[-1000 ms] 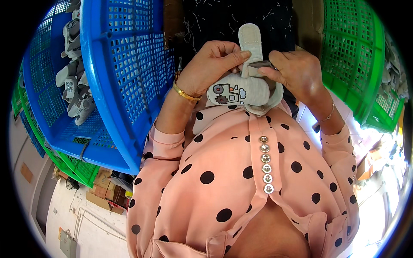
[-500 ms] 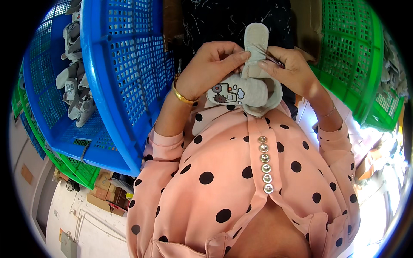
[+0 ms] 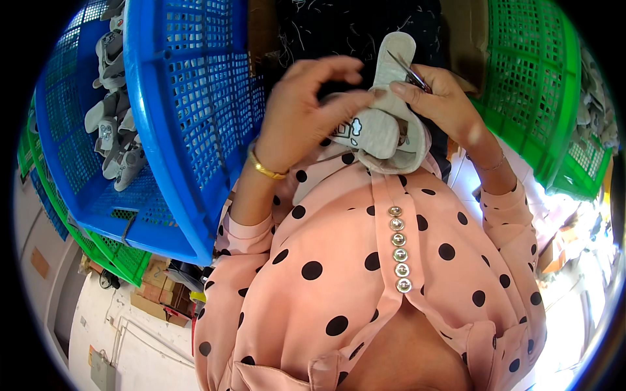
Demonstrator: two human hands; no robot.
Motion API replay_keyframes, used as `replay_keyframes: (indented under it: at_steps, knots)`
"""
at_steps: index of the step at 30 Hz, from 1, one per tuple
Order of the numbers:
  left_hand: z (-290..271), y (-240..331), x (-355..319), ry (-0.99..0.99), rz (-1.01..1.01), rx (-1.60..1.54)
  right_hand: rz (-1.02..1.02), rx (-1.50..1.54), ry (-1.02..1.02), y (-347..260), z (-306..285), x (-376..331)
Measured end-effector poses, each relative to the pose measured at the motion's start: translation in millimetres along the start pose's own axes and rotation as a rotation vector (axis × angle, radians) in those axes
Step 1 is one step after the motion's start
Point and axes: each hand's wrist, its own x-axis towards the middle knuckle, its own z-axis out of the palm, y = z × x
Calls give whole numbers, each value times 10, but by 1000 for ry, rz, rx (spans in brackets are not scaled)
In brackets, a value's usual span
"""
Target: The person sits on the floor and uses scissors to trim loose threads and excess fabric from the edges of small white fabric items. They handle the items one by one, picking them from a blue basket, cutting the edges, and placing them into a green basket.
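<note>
A small pale grey cloth shoe (image 3: pixel 379 133) with a stitched picture patch rests against my lap. Its long rounded flap (image 3: pixel 398 55) stands up away from me. In my right hand (image 3: pixel 443 98) is a pair of small scissors (image 3: pixel 418 81), its thin blades lying across the flap, while my thumb presses the flap's edge. My left hand (image 3: pixel 300 107) is beside the shoe, slightly blurred, its fingers spread and curved. Its thumb tip overlaps the base of the flap; whether it touches cannot be made out. Part of the patch is hidden behind that hand.
A blue plastic basket (image 3: pixel 147 124) stands close on my left, with several grey shoes (image 3: pixel 117 140) beyond its near wall. On the right is a green basket (image 3: pixel 531 85), with more shoes (image 3: pixel 593 98) behind it. Dark cloth strewn with loose threads (image 3: pixel 326 32) lies ahead.
My left hand has let go of the flap and opened, moving slightly left. The shoe and flap have turned a little to the right, and the patch is now more covered.
</note>
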Motion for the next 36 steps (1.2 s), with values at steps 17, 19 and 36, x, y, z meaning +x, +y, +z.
replay_keyframes:
  at_steps: [17, 19, 36]
  knots:
    - [99, -2, -21, -229, -357, -525, -90, -190, 87, -126, 119, -54]
    - [94, -26, -17, -239, -364, -572, -99, -213, 80, -128, 123, -52]
    - [24, 10, -21, -260, -394, -520, -119, -156, 85, -105, 166, -46]
